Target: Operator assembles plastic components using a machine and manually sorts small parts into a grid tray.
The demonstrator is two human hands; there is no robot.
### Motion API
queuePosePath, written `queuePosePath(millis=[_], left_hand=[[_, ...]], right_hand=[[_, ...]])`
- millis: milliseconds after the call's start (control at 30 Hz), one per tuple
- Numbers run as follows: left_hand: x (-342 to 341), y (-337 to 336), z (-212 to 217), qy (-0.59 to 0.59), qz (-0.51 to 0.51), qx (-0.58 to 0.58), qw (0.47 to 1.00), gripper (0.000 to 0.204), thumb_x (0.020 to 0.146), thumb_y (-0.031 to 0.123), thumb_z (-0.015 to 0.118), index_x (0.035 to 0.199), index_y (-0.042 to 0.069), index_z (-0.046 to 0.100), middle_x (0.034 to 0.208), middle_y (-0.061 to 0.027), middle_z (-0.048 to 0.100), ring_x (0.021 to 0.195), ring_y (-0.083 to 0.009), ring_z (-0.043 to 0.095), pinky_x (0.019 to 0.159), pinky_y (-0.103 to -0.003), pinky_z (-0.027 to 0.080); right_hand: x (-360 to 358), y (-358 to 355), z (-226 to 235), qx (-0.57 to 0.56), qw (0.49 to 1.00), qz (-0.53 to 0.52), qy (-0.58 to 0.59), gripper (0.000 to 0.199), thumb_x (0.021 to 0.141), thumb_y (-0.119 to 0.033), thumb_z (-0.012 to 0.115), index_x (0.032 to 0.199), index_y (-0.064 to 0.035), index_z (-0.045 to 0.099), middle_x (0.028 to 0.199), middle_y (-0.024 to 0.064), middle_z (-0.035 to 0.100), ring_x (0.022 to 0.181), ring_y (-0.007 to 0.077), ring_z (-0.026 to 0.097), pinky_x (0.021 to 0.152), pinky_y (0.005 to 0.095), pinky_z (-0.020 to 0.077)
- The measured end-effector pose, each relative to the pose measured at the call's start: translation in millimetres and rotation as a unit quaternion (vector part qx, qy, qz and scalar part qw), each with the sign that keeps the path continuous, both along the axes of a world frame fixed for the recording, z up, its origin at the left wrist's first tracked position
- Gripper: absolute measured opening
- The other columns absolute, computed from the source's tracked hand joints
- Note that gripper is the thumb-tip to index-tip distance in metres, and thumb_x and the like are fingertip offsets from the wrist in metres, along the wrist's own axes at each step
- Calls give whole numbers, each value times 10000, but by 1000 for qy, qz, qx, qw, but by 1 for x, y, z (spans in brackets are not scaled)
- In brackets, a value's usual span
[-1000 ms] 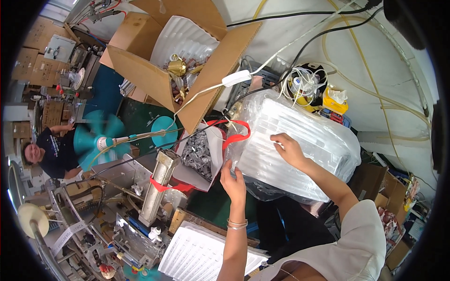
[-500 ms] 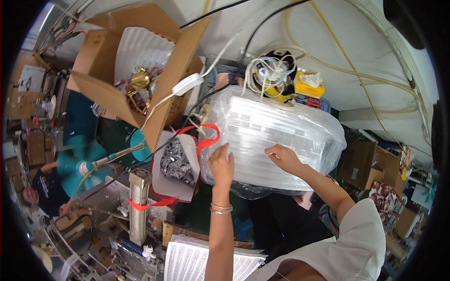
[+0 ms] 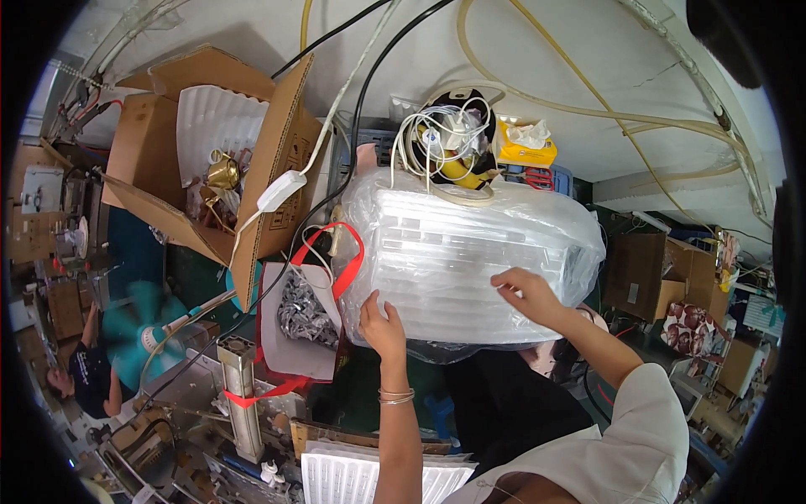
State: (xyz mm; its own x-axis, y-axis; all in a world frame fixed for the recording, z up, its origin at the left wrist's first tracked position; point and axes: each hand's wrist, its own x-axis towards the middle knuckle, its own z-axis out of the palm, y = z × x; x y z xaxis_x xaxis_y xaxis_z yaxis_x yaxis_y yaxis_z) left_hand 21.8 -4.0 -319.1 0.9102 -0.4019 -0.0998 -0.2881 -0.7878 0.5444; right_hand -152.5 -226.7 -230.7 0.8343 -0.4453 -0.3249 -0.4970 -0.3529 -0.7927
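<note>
Both of the person's hands rest on one big clear plastic bag (image 3: 470,260) stuffed with a stack of white ribbed panels, which sits in the middle of the scene, just in front of them. The left hand (image 3: 382,323) presses flat against the bag's near left corner, fingers spread and not clenched; two thin bangles (image 3: 395,395) circle that wrist. The right hand (image 3: 525,294) lies on the bag's near face toward the right, fingers bent against the plastic, though I cannot tell if it pinches the film or only touches it. On the far side of the bag lies one tangle of white cords (image 3: 445,139) and, just right of it, one yellow box (image 3: 525,147). To the left stands one open cardboard box (image 3: 277,160) with a white ribbed panel (image 3: 218,122) and brass-coloured parts (image 3: 222,172) inside. Between that box and the bag hangs one red strap loop (image 3: 340,256) above one small white bag of dark metal bits (image 3: 298,315). Far left, one teal fan (image 3: 138,332) spins, with another person (image 3: 88,374) beside it. Another stack of white panels (image 3: 369,479) lies near the person's left elbow.
</note>
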Motion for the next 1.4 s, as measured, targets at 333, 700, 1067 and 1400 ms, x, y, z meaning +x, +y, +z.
queuePosePath(millis=[333, 700, 1067, 1400], left_hand=[[-6, 27, -20, 19, 67, 205, 976, 431, 789, 191, 641, 1188, 79, 525, 1097, -131, 603, 1033, -317, 548, 861, -480, 383], [-11, 76, -37, 175, 87, 75, 978, 311, 778, 246, 693, 972, 24, 596, 871, -158, 659, 801, -334, 644, 699, -398, 493], [-16, 57, -2, -17, 117, 1, 993, 457, 724, 137, 708, 1141, 64, 536, 1165, -190, 521, 1034, -392, 516, 844, -459, 446], [-64, 62, 126, 116, 23, -130, 984, 255, 777, 102, 633, 1017, 21, 601, 971, -178, 619, 850, -350, 605, 751, -393, 493]], right_hand=[[-10, -46, 25, -184, 976, -94, -68, 247, 795, -24, 615, 1040, -44, 592, 1035, 133, 599, 902, 300, 607, 759, 336, 503], [25, -51, -30, -256, 949, 153, 101, 340, 726, -88, 653, 1055, -118, 576, 779, 84, 619, 778, 277, 613, 740, 396, 479], [26, -3, -6, -217, 960, 170, -44, 251, 731, -32, 642, 971, -101, 617, 805, 65, 615, 777, 261, 596, 725, 391, 429], [47, 78, 16, -68, 949, 300, -64, 239, 763, -78, 629, 1001, -101, 613, 940, 98, 614, 846, 307, 597, 713, 388, 485]])
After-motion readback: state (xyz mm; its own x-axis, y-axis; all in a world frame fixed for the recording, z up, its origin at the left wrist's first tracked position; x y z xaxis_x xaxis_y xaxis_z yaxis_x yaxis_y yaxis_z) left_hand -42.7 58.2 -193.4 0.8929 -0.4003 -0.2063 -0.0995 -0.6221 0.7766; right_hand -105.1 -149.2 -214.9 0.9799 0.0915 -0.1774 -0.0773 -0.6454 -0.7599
